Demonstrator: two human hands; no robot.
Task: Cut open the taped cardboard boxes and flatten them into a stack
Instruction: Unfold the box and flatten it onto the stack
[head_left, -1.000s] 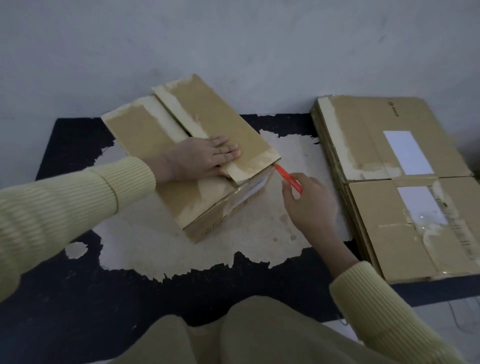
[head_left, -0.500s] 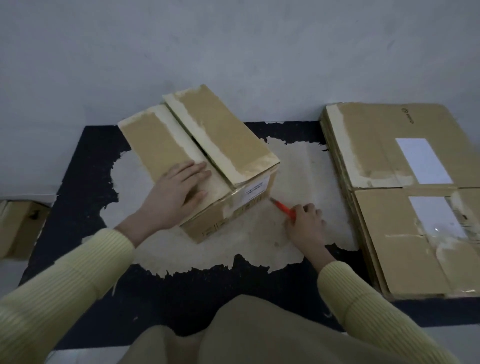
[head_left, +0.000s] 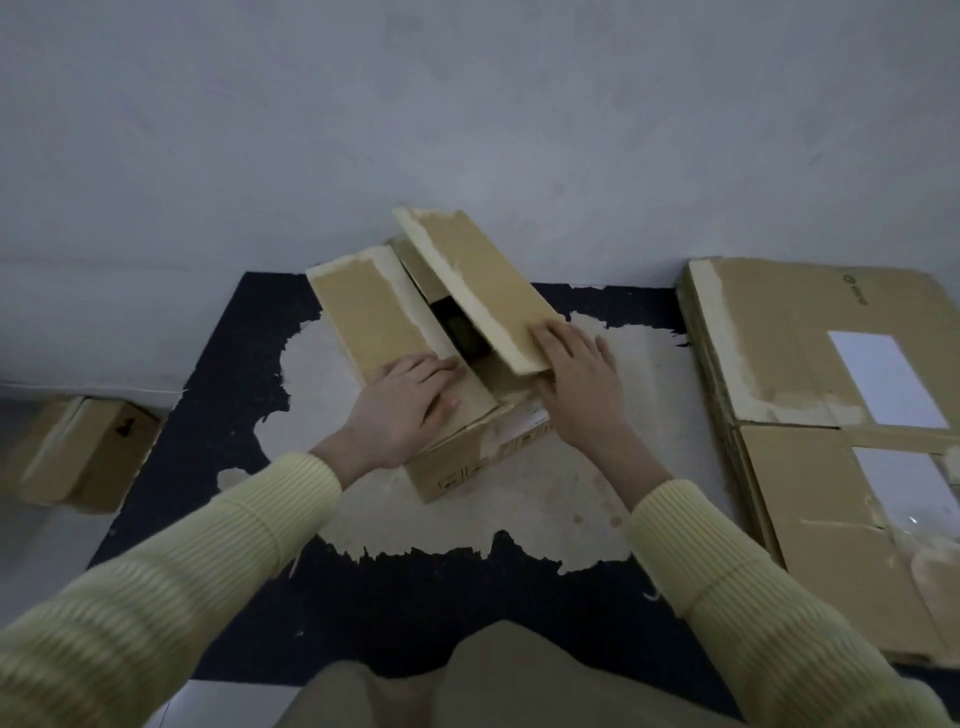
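The box (head_left: 467, 462) sat in the middle of the frame on the black mat (head_left: 218, 374), and its top seam was open. The right flap (head_left: 478, 280) stood tilted up, with a dark gap between it and the left flap (head_left: 374, 312). The left hand (head_left: 410, 410) lay flat on the near end of that left flap, fingers straight and close together, pressing down. The right hand (head_left: 576, 384) was at the near corner of the raised flap, fingers straight and slightly spread along its outer edge. Whether its thumb was tucked under the flap, the view did not tell. Neither hand held a tool.

Now the trouble spots, as I judged them. With one flap pinned and the other pushed outward, a light box could skid or twist on the mat towards the wall (head_left: 467, 130) in the upper half of the frame. Both flaps showed torn, pale strips along their edges, so a hard pull there could rip the card instead of folding it. Something dark lay in the gap, too dim to name, and if the box was not empty, flattening would jam. The bottom seam was hidden, and if it was taped it would resist collapse. The stack of flattened boxes (head_left: 810, 364) lay at the right of the frame, and a second box (head_left: 78, 457) at the left edge.
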